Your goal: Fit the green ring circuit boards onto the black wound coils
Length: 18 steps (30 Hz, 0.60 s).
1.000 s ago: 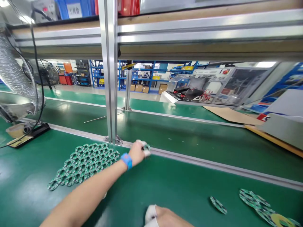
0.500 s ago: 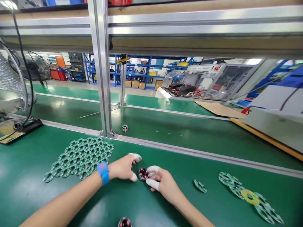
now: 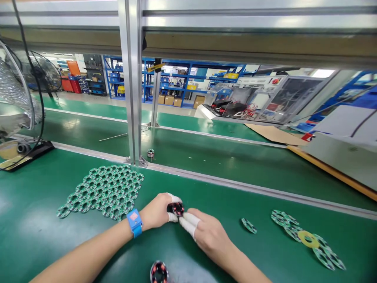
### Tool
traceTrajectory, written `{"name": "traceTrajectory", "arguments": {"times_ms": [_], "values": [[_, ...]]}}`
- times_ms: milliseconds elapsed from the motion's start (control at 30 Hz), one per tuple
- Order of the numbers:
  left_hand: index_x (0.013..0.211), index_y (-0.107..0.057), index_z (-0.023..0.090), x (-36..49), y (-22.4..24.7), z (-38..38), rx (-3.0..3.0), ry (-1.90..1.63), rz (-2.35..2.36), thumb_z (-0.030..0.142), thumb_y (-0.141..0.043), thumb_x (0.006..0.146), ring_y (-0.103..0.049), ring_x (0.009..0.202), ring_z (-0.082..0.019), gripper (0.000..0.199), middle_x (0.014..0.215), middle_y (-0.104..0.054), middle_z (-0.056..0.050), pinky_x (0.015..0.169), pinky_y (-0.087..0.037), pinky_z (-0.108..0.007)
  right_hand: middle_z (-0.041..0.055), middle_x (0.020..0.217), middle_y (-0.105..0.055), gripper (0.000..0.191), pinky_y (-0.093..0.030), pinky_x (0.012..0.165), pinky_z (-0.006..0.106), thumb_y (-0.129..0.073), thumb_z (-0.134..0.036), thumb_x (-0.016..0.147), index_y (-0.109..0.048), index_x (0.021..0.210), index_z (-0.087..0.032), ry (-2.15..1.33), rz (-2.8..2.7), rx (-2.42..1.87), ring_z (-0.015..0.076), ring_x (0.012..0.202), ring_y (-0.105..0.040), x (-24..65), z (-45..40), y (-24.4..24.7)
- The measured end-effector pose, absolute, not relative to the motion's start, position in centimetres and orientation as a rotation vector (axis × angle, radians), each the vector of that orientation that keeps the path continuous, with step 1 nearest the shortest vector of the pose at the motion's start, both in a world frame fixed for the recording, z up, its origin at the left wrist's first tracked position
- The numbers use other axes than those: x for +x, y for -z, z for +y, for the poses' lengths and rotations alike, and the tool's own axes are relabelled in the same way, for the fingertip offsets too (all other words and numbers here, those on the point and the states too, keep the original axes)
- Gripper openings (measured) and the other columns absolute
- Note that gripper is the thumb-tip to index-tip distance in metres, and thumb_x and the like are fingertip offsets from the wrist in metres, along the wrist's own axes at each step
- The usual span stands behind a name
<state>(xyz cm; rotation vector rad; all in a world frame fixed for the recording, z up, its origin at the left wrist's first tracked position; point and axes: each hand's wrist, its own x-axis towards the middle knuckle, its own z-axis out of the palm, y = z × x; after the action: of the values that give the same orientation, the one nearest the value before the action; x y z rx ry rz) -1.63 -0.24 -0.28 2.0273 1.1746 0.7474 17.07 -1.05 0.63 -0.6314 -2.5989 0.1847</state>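
Note:
My left hand (image 3: 161, 211), with white finger cots and a blue wrist strap, grips a small round motor stator (image 3: 178, 209) between thumb and finger. Its face has dark and reddish coils and is tilted toward me. From the right, my right hand (image 3: 203, 228) pinches at the stator's lower edge; its cotted fingertips are together, and whatever lies between them is hidden. A second stator (image 3: 159, 272) lies nearer me at the bottom edge of the view. To the left, many ring-shaped green circuit boards (image 3: 107, 188) lie side by side on the green bench.
One loose ring board (image 3: 249, 225) lies right of my hands. Farther right is a group of ring boards (image 3: 324, 257) with a yellow ring (image 3: 308, 238). A metal post (image 3: 134, 86) rises from the bench rail. Beyond it stands another stator (image 3: 150, 153) with a wire.
My left hand has closed on the stator, which is now tilted. My right fingers have shifted to its lower edge. The camera view has moved slightly.

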Motion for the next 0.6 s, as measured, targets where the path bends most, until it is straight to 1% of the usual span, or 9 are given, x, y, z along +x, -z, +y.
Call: {"name": "traceTrajectory", "arguments": {"times_ms": [100, 167, 267, 300, 333, 400, 467, 533, 600], "values": [[0.095, -0.066, 0.017, -1.7, 0.5, -0.2, 2.030, -0.751, 1.175, 0.015, -0.071, 0.067, -0.059, 0.084, -0.018, 0.029, 0.092, -0.067, -0.003, 0.076, -0.044, -0.024, 0.0117, 0.073, -0.065, 0.040, -0.049, 0.058, 0.031, -0.027, -0.014, 0.094, -0.067, 0.087, -0.017, -0.098, -2.746, -0.536, 0.0228, 0.072, -0.060, 16.7, -2.5, -0.9], [0.099, -0.065, 0.017, -1.7, 0.5, -0.2, 2.015, -0.751, 1.178, 0.015, -0.071, 0.066, -0.059, 0.085, -0.019, 0.033, 0.095, -0.067, -0.003, 0.077, -0.044, -0.025, 0.0127, 0.083, -0.068, 0.033, -0.051, 0.059, 0.031, -0.032, -0.015, 0.093, -0.065, 0.100, -0.017, -0.101, -2.752, -0.571, 0.0237, 0.078, -0.062, 17.4, -3.1, -1.0], [0.102, -0.065, 0.017, -1.7, 0.4, -0.2, 1.977, -0.739, 1.157, 0.015, -0.070, 0.067, -0.060, 0.087, -0.019, 0.036, 0.098, -0.067, -0.004, 0.079, -0.045, -0.026, 0.0127, 0.102, -0.068, 0.031, -0.053, 0.074, 0.036, -0.043, -0.026, 0.089, -0.060, 0.114, -0.020, -0.093, -2.546, -0.904, 0.0248, 0.089, -0.064, 20.8, -2.9, -1.6], [0.103, -0.064, 0.016, -1.7, 0.4, -0.2, 1.965, -0.730, 1.144, 0.015, -0.069, 0.067, -0.060, 0.088, -0.019, 0.037, 0.099, -0.067, -0.005, 0.081, -0.046, -0.027, 0.0125, 0.102, -0.068, 0.031, -0.052, 0.078, 0.038, -0.043, -0.028, 0.089, -0.062, 0.112, -0.020, -0.063, -2.416, -1.127, 0.0256, 0.090, -0.064, 22.4, -2.6, -1.9], [0.104, -0.064, 0.015, -1.8, 0.4, -0.2, 1.955, -0.720, 1.132, 0.015, -0.069, 0.067, -0.060, 0.089, -0.020, 0.038, 0.100, -0.066, -0.006, 0.082, -0.046, -0.027, 0.0125, 0.099, -0.069, 0.031, -0.052, 0.076, 0.039, -0.043, -0.030, 0.088, -0.064, 0.108, -0.020, -0.041, -2.289, -1.403, 0.0264, 0.086, -0.065, 24.2, -2.2, -2.3], [0.108, -0.062, 0.013, -1.9, 0.3, -0.2, 1.940, -0.687, 1.109, 0.014, -0.068, 0.066, -0.060, 0.094, -0.020, 0.042, 0.105, -0.065, -0.008, 0.086, -0.045, -0.029, 0.0154, 0.094, -0.069, 0.034, -0.052, 0.065, 0.043, -0.046, -0.037, 0.085, -0.066, 0.103, -0.017, 0.007, -2.149, -1.948, 0.0312, 0.076, -0.066, 27.4, -1.3, -2.9], [0.114, -0.059, 0.014, -2.1, 0.0, -0.3, 1.944, -0.645, 1.093, 0.009, -0.065, 0.063, -0.058, 0.100, -0.022, 0.052, 0.112, -0.062, -0.009, 0.090, -0.044, -0.031, 0.0179, 0.091, -0.068, 0.037, -0.050, 0.062, 0.045, -0.046, -0.043, 0.084, -0.068, 0.093, -0.014, -0.003, -2.123, -2.261, 0.0355, 0.076, -0.065, 29.6, -0.7, -3.2], [0.121, -0.054, 0.017, -2.4, -0.6, -0.4, 1.954, -0.632, 1.109, 0.001, -0.058, 0.060, -0.056, 0.103, -0.022, 0.064, 0.120, -0.057, -0.009, 0.092, -0.043, -0.031, 0.0156, 0.087, -0.069, 0.032, -0.049, 0.064, 0.043, -0.049, -0.042, 0.083, -0.068, 0.086, -0.016, -0.091, -2.149, -2.344, 0.0346, 0.079, -0.065, 30.4, -0.3, -2.9], [0.124, -0.050, 0.018, -2.6, -1.5, -0.4, 1.941, -0.700, 1.174, -0.001, -0.052, 0.060, -0.055, 0.102, -0.020, 0.068, 0.122, -0.055, -0.009, 0.090, -0.043, -0.032, 0.0108, 0.089, -0.069, 0.022, -0.049, 0.069, 0.039, -0.055, -0.035, 0.079, -0.067, 0.088, -0.019, -0.229, -2.182, -2.209, 0.0295, 0.082, -0.064, 29.6, -0.1, -2.4]]}}
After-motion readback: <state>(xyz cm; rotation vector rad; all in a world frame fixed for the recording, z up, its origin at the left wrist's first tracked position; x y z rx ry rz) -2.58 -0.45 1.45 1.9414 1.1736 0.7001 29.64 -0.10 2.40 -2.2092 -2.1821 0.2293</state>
